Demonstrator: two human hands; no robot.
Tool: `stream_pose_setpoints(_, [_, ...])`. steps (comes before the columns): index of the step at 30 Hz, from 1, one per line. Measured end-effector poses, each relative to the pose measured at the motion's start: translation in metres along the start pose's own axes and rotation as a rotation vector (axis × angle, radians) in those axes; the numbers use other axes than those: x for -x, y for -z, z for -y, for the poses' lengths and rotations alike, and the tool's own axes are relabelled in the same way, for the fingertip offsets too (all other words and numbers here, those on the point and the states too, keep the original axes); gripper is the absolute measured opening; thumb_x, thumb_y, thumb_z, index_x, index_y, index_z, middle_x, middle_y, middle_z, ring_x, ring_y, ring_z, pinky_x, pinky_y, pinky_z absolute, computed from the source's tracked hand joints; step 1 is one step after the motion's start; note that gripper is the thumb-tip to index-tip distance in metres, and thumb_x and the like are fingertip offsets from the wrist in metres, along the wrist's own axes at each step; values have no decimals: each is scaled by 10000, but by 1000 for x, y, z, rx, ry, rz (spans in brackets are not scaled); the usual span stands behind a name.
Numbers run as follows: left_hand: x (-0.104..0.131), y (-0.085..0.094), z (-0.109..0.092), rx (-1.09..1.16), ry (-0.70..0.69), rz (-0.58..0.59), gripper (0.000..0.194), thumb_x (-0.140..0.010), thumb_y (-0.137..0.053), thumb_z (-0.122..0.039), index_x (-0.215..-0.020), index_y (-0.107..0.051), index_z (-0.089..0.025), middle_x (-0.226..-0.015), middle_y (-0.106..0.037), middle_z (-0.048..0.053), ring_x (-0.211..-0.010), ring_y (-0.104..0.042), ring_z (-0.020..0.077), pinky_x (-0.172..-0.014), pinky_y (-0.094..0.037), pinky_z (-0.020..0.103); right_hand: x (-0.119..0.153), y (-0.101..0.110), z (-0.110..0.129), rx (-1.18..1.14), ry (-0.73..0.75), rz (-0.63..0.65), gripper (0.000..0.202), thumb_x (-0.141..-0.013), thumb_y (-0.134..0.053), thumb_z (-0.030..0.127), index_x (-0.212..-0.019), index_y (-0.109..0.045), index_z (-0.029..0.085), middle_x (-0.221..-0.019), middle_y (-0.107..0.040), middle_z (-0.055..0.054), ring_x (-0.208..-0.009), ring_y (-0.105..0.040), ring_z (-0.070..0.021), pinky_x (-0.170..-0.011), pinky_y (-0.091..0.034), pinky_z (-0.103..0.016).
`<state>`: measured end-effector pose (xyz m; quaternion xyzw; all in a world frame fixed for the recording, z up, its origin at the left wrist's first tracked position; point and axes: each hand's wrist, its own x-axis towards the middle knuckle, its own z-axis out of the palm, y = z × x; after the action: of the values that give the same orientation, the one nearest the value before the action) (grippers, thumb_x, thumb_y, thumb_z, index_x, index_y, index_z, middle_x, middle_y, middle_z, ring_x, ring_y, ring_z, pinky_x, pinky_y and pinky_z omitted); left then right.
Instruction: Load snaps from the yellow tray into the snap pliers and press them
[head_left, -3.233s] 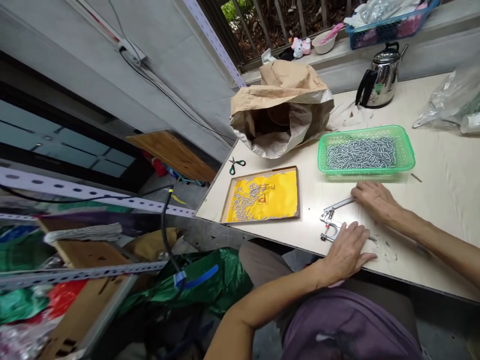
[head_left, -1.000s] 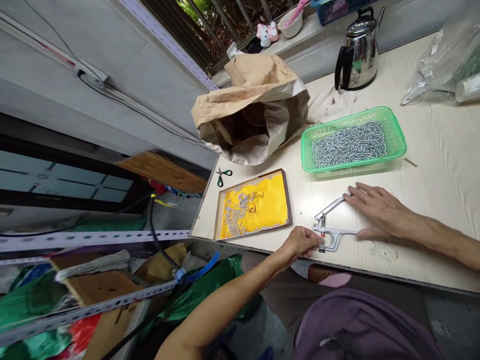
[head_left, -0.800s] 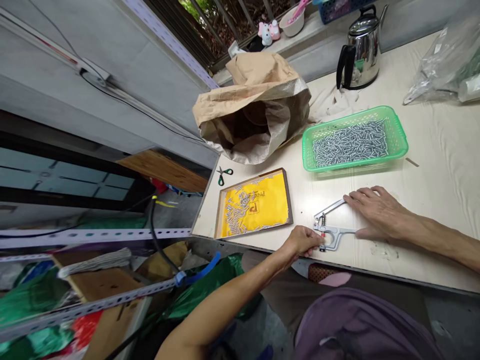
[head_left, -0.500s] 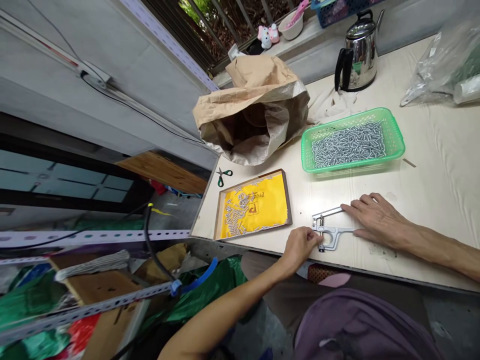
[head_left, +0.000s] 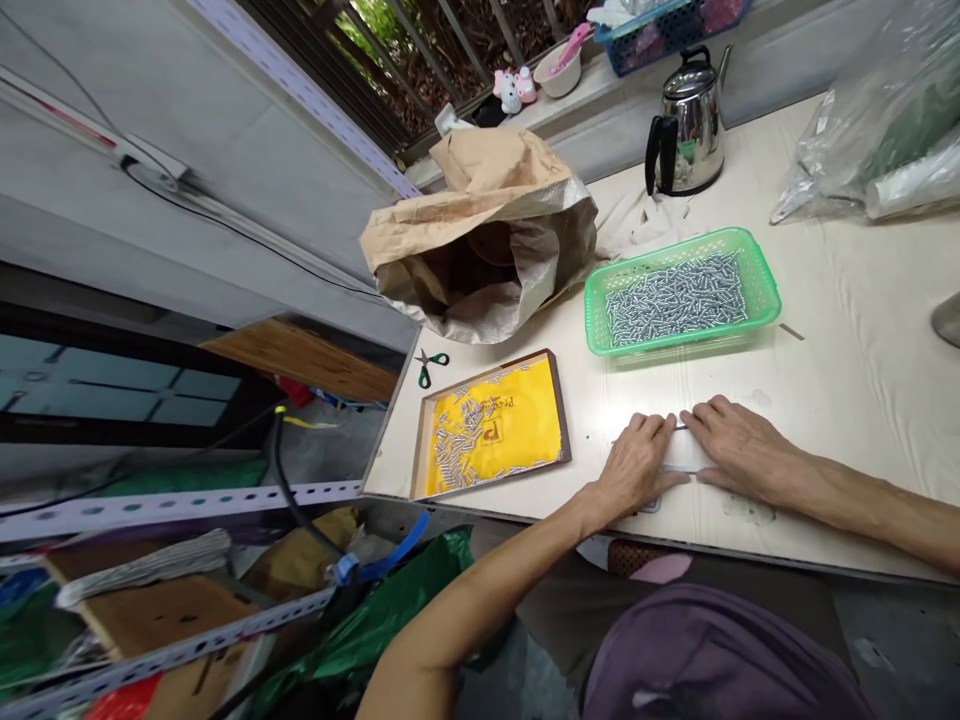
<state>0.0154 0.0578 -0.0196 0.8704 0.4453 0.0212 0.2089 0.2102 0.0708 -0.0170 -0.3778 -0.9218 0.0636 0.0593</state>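
Observation:
A grey metal hand tool with two handles point(head_left: 681, 469) lies at the table's front edge, mostly covered by my hands. My left hand point(head_left: 634, 462) is over its head and handles, fingertips at the upper handle and thumb along the lower one. My right hand point(head_left: 744, 442) holds the handle ends from the other side, fingers at the upper handle and thumb at the lower. To the left, a shallow cardboard tray point(head_left: 565, 410) with a yellow lining holds many small metal pins. Behind the hands, a green plastic basket point(head_left: 766, 290) holds a mass of similar pins.
Green-handled scissors point(head_left: 431, 367) lie by the table's left edge. An open brown paper sack point(head_left: 480, 205) stands behind the tray. At the back are a steel kettle point(head_left: 694, 130) and a clear plastic bag point(head_left: 840, 150). A grey rounded object point(head_left: 949, 320) shows at the right edge.
My left hand has moved from the spring and pin area of the tool onto its handles, close to my right hand. The view has shifted slightly.

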Motion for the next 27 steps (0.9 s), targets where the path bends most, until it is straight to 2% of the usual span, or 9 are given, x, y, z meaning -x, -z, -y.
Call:
stream_pose_setpoints(4, [2, -8, -3, 29, 7, -58, 382, -893, -575, -372, -1201, -514, -154, -1050, -598, 93, -960, -528, 241, -840, -506, 405, 2, -6, 2, -4, 62, -5, 78, -809, -590, 146, -883, -607, 130, -823, -587, -97, -796, -514, -230, -653, -408, -320])
stream_pose_setpoints(7, [3, -15, -5, 28, 16, -88, 247, -940, -500, -325, -1097, -578, -151, -965, -624, 79, -920, -538, 225, -814, -505, 379, 7, -12, 4, -46, 73, -35, 236, -884, -413, 42, -773, -580, 167, -767, -569, -63, -739, -509, -185, -611, -383, -287])
stream_pose_setpoints(9, [3, -16, -6, 21, 22, -94, 228, -952, -474, -316, -1068, -588, -156, -947, -630, 75, -910, -547, 219, -811, -510, 374, 10, -13, 3, -62, 50, -46, 304, -911, -352, 37, -754, -575, 170, -742, -559, -54, -715, -503, -174, -596, -379, -277])
stream_pose_setpoints(13, [4, -17, -8, 11, 29, -125, 336, -937, -504, -326, -1231, -500, -162, -1124, -614, 109, -1023, -560, 238, -880, -517, 413, 7, -7, -12, -137, 58, -30, 176, -932, -457, 220, -885, -616, 164, -860, -593, -88, -807, -523, -210, -669, -429, -306])
stream_pose_setpoints(16, [9, -27, -16, -29, 74, -214, 479, -912, -544, -334, -1325, -412, -128, -1341, -500, 199, -1242, -483, 306, -997, -464, 493, -1, -4, -30, -195, 90, -18, 248, -916, -491, 347, -1010, -625, 159, -989, -614, -120, -878, -539, -238, -737, -453, -346])
stream_pose_setpoints(18, [15, -39, -27, -57, 65, -265, 484, -925, -517, -332, -1338, -405, -105, -1411, -438, 232, -1352, -385, 338, -1055, -409, 532, -7, -6, -38, -166, 54, -49, 279, -932, -433, 328, -1037, -628, 158, -995, -622, -124, -863, -544, -236, -742, -447, -355])
stream_pose_setpoints(21, [24, -56, -47, -40, -20, -264, 513, -944, -462, -391, -1372, -390, -118, -1446, -419, 217, -1416, -295, 328, -1093, -363, 551, -17, -11, -44, -60, 12, -78, 285, -928, -371, 233, -970, -648, 179, -899, -629, -109, -819, -528, -233, -699, -412, -354])
stream_pose_setpoints(24, [29, -61, -61, 20, -53, -243, 564, -941, -444, -454, -1394, -377, -125, -1434, -452, 194, -1410, -315, 305, -1122, -327, 547, -30, -8, -45, 14, 16, -57, 298, -933, -363, 207, -850, -648, 188, -839, -626, -100, -813, -509, -232, -680, -374, -344])
stream_pose_setpoints(27, [30, -59, -64, 87, -55, -259, 601, -935, -428, -500, -1377, -399, -93, -1399, -490, 198, -1381, -366, 300, -1146, -292, 540, -43, 5, -35, 64, -37, -43, 262, -924, -411, 198, -829, -654, 180, -829, -629, -100, -795, -501, -227, -668, -346, -340])
